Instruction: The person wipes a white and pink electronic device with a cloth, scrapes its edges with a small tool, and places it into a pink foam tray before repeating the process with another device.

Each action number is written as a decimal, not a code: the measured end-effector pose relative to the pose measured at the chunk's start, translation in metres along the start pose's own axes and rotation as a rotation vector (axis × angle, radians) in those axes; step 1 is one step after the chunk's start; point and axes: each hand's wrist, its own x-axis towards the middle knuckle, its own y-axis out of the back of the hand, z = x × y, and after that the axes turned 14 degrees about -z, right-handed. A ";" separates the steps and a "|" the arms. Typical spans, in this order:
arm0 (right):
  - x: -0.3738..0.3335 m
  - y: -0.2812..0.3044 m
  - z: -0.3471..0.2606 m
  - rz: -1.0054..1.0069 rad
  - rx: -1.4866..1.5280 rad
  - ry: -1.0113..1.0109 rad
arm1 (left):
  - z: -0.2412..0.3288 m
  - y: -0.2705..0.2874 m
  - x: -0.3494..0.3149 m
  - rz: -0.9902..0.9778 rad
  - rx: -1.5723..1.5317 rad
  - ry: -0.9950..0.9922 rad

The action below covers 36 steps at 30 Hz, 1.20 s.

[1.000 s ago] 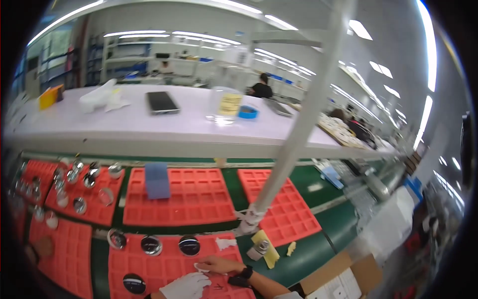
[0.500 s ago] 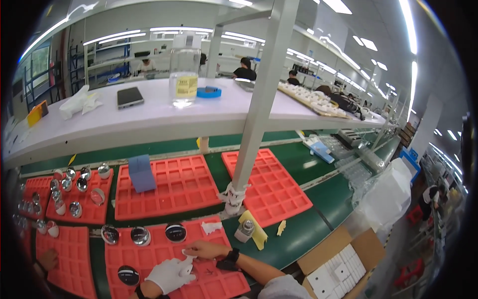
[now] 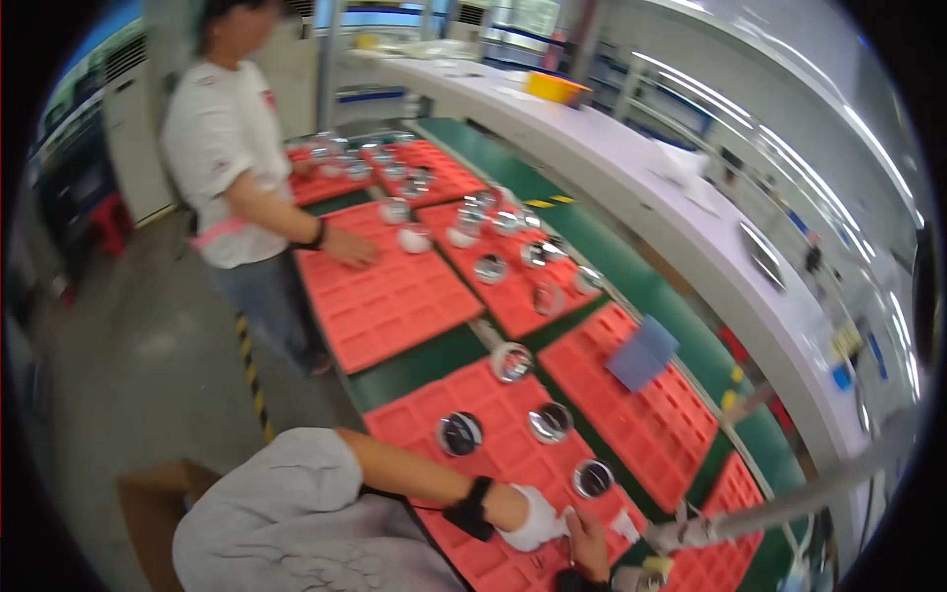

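My left hand [image 3: 533, 520], in a white glove with a black band at the wrist, hangs over the near red tray [image 3: 493, 395]. Its fingers are mostly hidden. Beside its fingertips, my bare right hand [image 3: 588, 546] has its fingers pressed together on a small white bit; whether that is the glove's cloth I cannot make out. Nearest to the hands in the tray is a round piece with a dark, shiny top [image 3: 594, 479]. Similar round pieces sit at a dark-topped one [image 3: 460, 433], a silvery one [image 3: 549, 422] and a red-and-silver one [image 3: 511, 362].
A co-worker [image 3: 232, 148] stands at the left, one hand over another red tray [image 3: 395, 296]. Trays beyond hold several mirrored round pieces [image 3: 490, 268]. A blue block [image 3: 642, 353] rests on a tray to the right. A metal post [image 3: 789, 508] crosses the lower right under a long white shelf [image 3: 631, 143].
The view has swung left, bringing the co-worker and the far trays into sight. My hands remain together over the near tray.
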 end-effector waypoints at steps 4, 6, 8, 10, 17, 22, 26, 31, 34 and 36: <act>-0.006 -0.014 0.006 0.107 -0.106 0.075 | 0.000 -0.027 0.012 0.133 -0.012 -0.063; -0.002 -0.020 -0.004 0.126 -0.229 0.255 | 0.001 -0.035 0.020 0.184 0.002 -0.028; -0.005 -0.031 -0.008 0.162 -0.170 0.148 | -0.003 -0.057 0.038 0.224 0.011 0.009; -0.006 -0.024 -0.006 0.186 -0.107 0.034 | -0.020 -0.096 0.086 0.212 0.017 0.066; -0.003 -0.004 0.010 0.078 -0.113 -0.022 | 0.006 -0.063 0.048 0.305 -0.029 0.000; 0.005 0.007 0.039 0.022 0.072 -0.064 | 0.017 -0.070 0.044 0.368 -0.261 0.223; 0.006 0.004 0.032 0.142 -0.182 0.021 | 0.012 -0.071 0.037 0.445 -0.234 0.221; -0.001 0.003 0.023 0.147 -0.403 0.129 | 0.013 -0.046 0.004 0.217 -0.185 0.122; 0.001 0.005 0.030 0.146 -0.725 0.353 | 0.012 -0.047 0.000 0.214 -0.190 0.088; 0.008 0.003 0.038 0.110 -0.212 0.094 | 0.010 -0.044 -0.001 0.214 -0.193 0.073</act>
